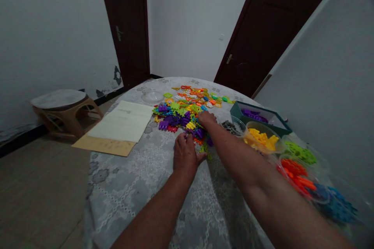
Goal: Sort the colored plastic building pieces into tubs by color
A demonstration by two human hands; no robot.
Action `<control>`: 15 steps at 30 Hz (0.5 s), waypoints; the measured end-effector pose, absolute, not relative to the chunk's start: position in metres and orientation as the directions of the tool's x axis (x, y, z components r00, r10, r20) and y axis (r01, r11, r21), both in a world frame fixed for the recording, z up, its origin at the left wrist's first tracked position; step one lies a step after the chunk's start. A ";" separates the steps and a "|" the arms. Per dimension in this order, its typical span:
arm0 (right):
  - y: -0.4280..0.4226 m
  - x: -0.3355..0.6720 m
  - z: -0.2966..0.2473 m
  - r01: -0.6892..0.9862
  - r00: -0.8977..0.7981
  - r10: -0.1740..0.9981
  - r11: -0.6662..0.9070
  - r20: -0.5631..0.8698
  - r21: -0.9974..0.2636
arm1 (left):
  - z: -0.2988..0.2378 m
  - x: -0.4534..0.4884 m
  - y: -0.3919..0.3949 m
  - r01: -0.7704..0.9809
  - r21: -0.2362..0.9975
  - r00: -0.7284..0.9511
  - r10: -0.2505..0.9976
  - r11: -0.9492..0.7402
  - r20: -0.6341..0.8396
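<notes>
A mixed heap of small colourful plastic building pieces (175,118), purple, green, yellow, red and blue, lies in the middle of the table. My left hand (185,153) rests at the near edge of this heap, thumb stretched out to the right and apart from the fingers, whose tips touch the pieces. Reaching across from the right, my right hand (207,119) is in the heap's right side with its fingers curled down. Its fingertips are hidden among the pieces, so anything in them cannot be made out. More orange and yellow pieces (198,95) spread behind.
Along the right stand clear tubs of grey pieces (230,127), yellow pieces (261,139), green pieces (300,152), orange pieces (295,173) and blue pieces (339,206). A dark green box (277,122) holds purple pieces. Paper sheets (122,120) overhang the table's left edge near a stool (64,99).
</notes>
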State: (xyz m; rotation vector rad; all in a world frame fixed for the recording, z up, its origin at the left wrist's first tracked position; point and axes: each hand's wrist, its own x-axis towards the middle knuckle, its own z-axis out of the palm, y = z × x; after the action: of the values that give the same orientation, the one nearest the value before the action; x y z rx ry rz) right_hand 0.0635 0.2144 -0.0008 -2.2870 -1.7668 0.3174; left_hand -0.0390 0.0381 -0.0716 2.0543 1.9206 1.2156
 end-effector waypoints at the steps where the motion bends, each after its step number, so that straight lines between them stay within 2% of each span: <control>1: 0.213 0.063 -0.005 0.907 0.283 0.959 -0.279 -0.036 -0.317 | -0.072 -0.038 0.038 0.821 0.532 -0.093 0.871 -0.207 0.482; 5: 0.202 0.064 -0.020 0.898 0.312 0.950 -0.304 -0.026 -0.318 | -0.072 -0.036 0.037 0.842 0.499 -0.056 0.887 -0.205 0.457; 15: 0.140 0.070 -0.024 0.920 0.072 0.997 -0.052 0.036 -0.389 | -0.073 -0.037 0.037 0.840 0.484 -0.011 0.885 -0.244 0.465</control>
State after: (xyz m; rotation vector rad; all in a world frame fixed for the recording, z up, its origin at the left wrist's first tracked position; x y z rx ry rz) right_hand 0.0695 0.1404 -0.0236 -2.0460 -1.9173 0.3493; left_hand -0.0369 0.0374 -0.0734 2.1640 1.8919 1.1046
